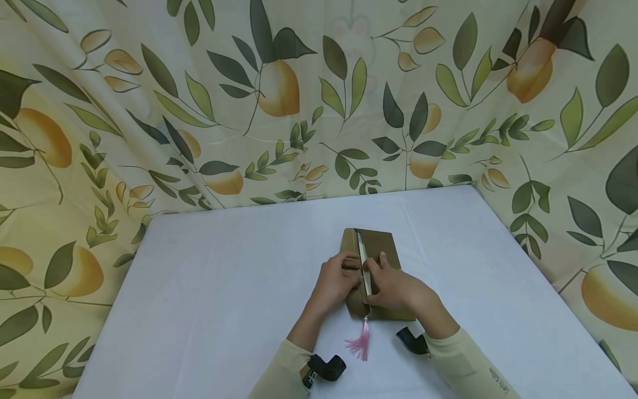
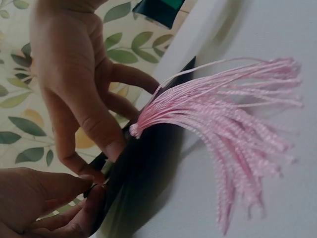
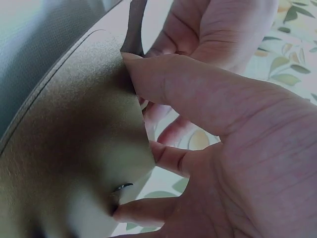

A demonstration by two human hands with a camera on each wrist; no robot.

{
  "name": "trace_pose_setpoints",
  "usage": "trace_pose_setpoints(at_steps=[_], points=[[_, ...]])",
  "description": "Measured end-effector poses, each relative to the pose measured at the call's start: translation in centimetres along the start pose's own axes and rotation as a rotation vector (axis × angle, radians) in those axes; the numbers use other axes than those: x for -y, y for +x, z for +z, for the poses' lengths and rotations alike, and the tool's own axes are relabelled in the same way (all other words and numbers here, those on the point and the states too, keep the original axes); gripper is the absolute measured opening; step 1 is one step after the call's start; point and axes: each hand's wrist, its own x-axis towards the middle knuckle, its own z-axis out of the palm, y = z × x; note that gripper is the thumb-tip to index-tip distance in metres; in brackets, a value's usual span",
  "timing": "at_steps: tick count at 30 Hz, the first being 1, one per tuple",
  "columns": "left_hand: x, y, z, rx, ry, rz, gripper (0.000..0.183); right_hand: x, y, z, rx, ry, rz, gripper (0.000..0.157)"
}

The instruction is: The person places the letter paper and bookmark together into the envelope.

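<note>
A brown leather-look notebook [image 1: 381, 242] lies on the table, with a pale strip running lengthwise between its cover parts. Below its near end hangs a pink tassel [image 1: 366, 338], large in the left wrist view [image 2: 208, 109]. My left hand [image 1: 340, 277] has its fingers bent at the left side of the strip; in the left wrist view its thumb and fingertip pinch a dark edge. On the other side, my right hand [image 1: 394, 285] grips the cover's edge, thumb and fingers spread along it in the right wrist view. The notebook's brown cover [image 3: 64, 119] shows a stitched border there.
A white cloth covers the table [image 1: 224, 288]. Behind and at both sides hangs a curtain [image 1: 319, 138] printed with leaves and fruit. Black wrist devices sit by the left sleeve [image 1: 284, 371] and the right sleeve [image 1: 468, 363].
</note>
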Motion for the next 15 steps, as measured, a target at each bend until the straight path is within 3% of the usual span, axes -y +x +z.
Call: trace_pose_setpoints(at_steps=[12, 15], points=[[-0.1, 0.2, -1.6, -0.043, 0.012, 0.013, 0.033, 0.4, 0.3, 0.7, -0.051, -0.060, 0.005, 0.060], [-0.3, 0.2, -1.9, -0.041, -0.002, 0.012, 0.028, 0.4, 0.4, 1.0, -0.053, -0.096, 0.006, 0.066]])
